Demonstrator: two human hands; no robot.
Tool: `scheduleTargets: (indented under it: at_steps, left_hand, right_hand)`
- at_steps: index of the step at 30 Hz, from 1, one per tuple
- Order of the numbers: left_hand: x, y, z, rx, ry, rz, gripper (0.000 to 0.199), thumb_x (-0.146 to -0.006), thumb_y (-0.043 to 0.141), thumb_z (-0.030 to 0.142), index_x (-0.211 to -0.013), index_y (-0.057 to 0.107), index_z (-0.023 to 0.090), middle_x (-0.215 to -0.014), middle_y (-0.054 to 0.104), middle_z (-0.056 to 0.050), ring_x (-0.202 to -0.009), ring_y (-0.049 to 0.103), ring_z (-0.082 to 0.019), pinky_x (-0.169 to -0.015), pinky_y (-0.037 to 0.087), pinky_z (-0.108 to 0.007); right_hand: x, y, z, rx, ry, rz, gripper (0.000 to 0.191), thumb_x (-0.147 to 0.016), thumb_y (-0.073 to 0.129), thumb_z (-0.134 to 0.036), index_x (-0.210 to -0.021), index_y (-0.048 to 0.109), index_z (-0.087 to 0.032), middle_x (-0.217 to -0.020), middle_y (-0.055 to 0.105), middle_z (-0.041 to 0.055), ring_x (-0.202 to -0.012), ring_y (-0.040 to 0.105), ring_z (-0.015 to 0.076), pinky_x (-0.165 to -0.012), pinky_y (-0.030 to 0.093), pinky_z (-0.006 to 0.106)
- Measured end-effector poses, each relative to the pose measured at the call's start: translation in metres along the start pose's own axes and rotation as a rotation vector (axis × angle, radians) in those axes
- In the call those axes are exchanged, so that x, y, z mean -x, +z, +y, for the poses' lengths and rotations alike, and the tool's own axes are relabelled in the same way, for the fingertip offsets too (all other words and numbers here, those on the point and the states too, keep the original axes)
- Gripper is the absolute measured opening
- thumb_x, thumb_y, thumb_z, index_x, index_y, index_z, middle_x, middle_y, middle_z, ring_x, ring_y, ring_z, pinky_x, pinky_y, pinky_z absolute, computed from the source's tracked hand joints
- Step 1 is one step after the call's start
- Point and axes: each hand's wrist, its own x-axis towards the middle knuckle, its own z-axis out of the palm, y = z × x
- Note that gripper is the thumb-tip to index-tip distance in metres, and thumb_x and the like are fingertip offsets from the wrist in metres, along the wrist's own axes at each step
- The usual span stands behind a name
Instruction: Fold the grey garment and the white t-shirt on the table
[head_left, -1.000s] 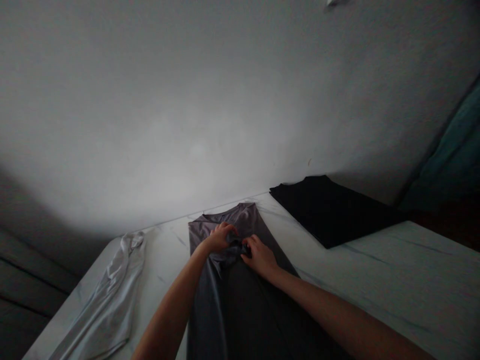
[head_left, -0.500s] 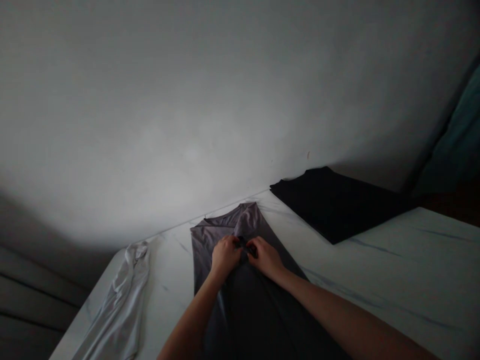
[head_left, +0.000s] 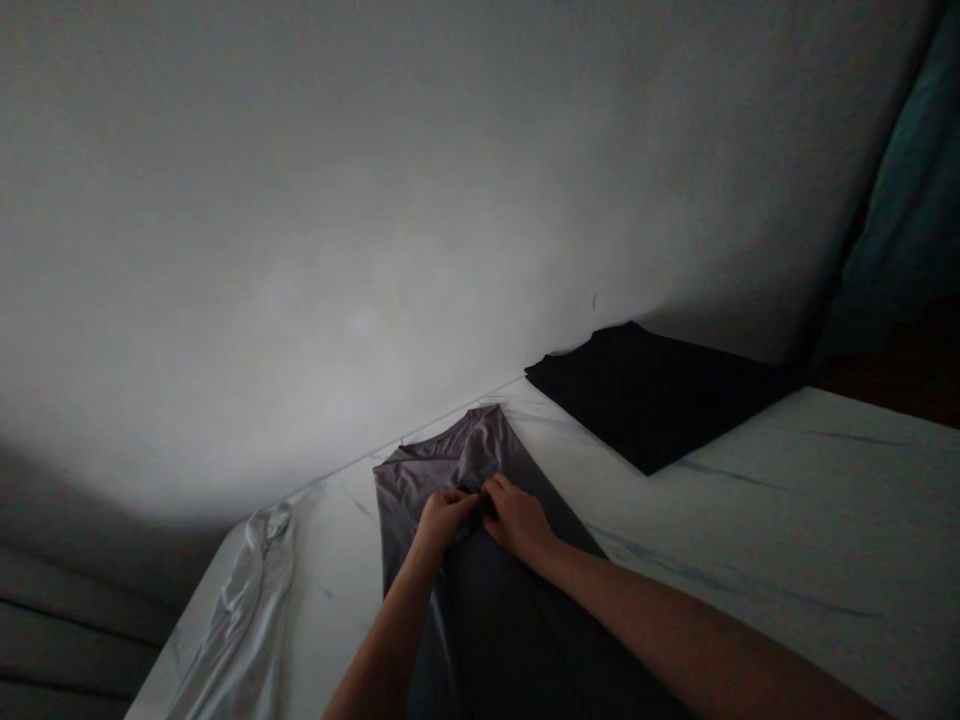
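A dark grey-purple garment (head_left: pixel 409 505) with an open neckline lies spread on the table, its neck end toward the wall. On its upper front, my left hand (head_left: pixel 442 522) has its fingers closed in a pinch on the fabric. Close beside it, my right hand (head_left: pixel 519 520) pinches the same spot, the fingertips of both hands nearly meeting. A small dark bit shows between the fingers; its detail is hidden by them and the dim light. My forearms cover part of the garment's lower front.
The white table (head_left: pixel 750 520) has bluish veins and meets a pale wall (head_left: pixel 360 220). A flat black garment (head_left: pixel 656 400) lies at the right, against the wall. At the left lies a crumpled white garment (head_left: pixel 251 600). Teal cloth (head_left: pixel 900 210) hangs at the far right.
The view has shifted slightly. My hands stay at the garment's upper front; my fingertips have drawn closer together, and less of the dark bit shows between them.
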Motion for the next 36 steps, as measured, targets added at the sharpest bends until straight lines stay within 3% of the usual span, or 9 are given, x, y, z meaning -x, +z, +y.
scheduleTargets:
  at_steps: [6, 10, 14, 23, 28, 30, 32, 36]
  left_hand:
    - [-0.013, -0.026, -0.021, -0.162, -0.096, 0.253, 0.029, -0.09, 0.045, 0.035, -0.101, 0.063, 0.017, -0.104, 0.069, -0.012, -0.1, 0.063, -0.022, -0.081, 0.045, -0.031]
    - [-0.039, -0.029, -0.024, -0.201, -0.084, 0.155, 0.025, -0.081, 0.059, 0.04, -0.085, 0.067, 0.017, -0.081, 0.071, -0.006, -0.085, 0.066, -0.022, -0.072, 0.046, -0.029]
    - [-0.056, -0.025, -0.017, -0.238, -0.062, 0.097, 0.016, -0.072, 0.067, 0.032, -0.074, 0.067, 0.017, -0.07, 0.069, -0.001, -0.076, 0.065, -0.02, -0.065, 0.045, -0.026]
    - [-0.053, -0.027, -0.009, -0.375, -0.093, 0.138, 0.015, -0.075, 0.063, 0.02, -0.09, 0.064, 0.02, -0.094, 0.072, -0.005, -0.091, 0.066, -0.02, -0.072, 0.045, -0.025]
    - [-0.036, -0.026, 0.001, -0.485, -0.116, 0.184, 0.022, -0.08, 0.052, 0.014, -0.099, 0.063, 0.018, -0.108, 0.069, -0.013, -0.103, 0.062, -0.028, -0.084, 0.046, -0.036]
    - [-0.032, -0.023, 0.011, -0.531, -0.063, 0.235, 0.029, -0.083, 0.046, 0.014, -0.107, 0.061, 0.017, -0.118, 0.064, -0.015, -0.113, 0.057, -0.03, -0.092, 0.043, -0.041]
    - [-0.031, -0.016, 0.02, -0.557, 0.076, 0.264, 0.035, -0.084, 0.045, 0.015, -0.117, 0.058, 0.019, -0.128, 0.059, -0.014, -0.121, 0.051, -0.029, -0.1, 0.039, -0.044]
    - [-0.039, 0.008, 0.022, -0.527, 0.359, 0.127, 0.047, -0.09, 0.044, 0.023, -0.137, 0.045, 0.025, -0.152, 0.039, -0.008, -0.139, 0.035, -0.026, -0.113, 0.03, -0.045]
  right_hand:
    - [0.003, -0.002, 0.001, -0.025, -0.147, 0.009, 0.022, -0.083, 0.052, -0.01, -0.1, 0.06, -0.022, -0.109, 0.058, 0.005, -0.103, 0.055, 0.0191, -0.077, 0.044, 0.027]
    - [0.003, -0.001, 0.001, 0.032, -0.256, 0.019, 0.019, -0.078, 0.054, -0.008, -0.092, 0.062, -0.019, -0.106, 0.058, 0.0077, -0.104, 0.05, 0.0224, -0.086, 0.041, 0.032]
    - [0.002, 0.003, 0.003, 0.022, -0.331, 0.003, 0.017, -0.074, 0.053, -0.007, -0.086, 0.061, -0.017, -0.103, 0.059, 0.0081, -0.1, 0.05, 0.0217, -0.089, 0.038, 0.032]
    - [0.001, 0.002, 0.005, -0.015, -0.376, -0.072, 0.015, -0.074, 0.055, -0.012, -0.086, 0.064, -0.017, -0.091, 0.062, 0.0056, -0.089, 0.053, 0.0203, -0.078, 0.038, 0.031]
    - [0.001, 0.003, 0.005, -0.061, -0.387, -0.036, 0.013, -0.085, 0.057, -0.022, -0.081, 0.068, -0.016, -0.088, 0.064, 0.0058, -0.086, 0.055, 0.0193, -0.08, 0.04, 0.031]
    - [0.0, 0.003, 0.005, -0.114, -0.352, -0.017, 0.02, -0.089, 0.055, -0.024, -0.079, 0.069, -0.015, -0.087, 0.065, 0.0061, -0.086, 0.057, 0.0182, -0.08, 0.041, 0.03]
    - [-0.001, 0.002, 0.005, -0.167, -0.293, 0.012, 0.021, -0.09, 0.056, -0.026, -0.077, 0.069, -0.015, -0.088, 0.065, 0.0061, -0.086, 0.058, 0.0177, -0.08, 0.042, 0.029]
    - [-0.004, 0.001, 0.007, -0.188, -0.102, 0.09, 0.01, -0.085, 0.06, -0.018, -0.081, 0.068, -0.017, -0.091, 0.067, 0.0058, -0.089, 0.059, 0.0184, -0.082, 0.043, 0.029]
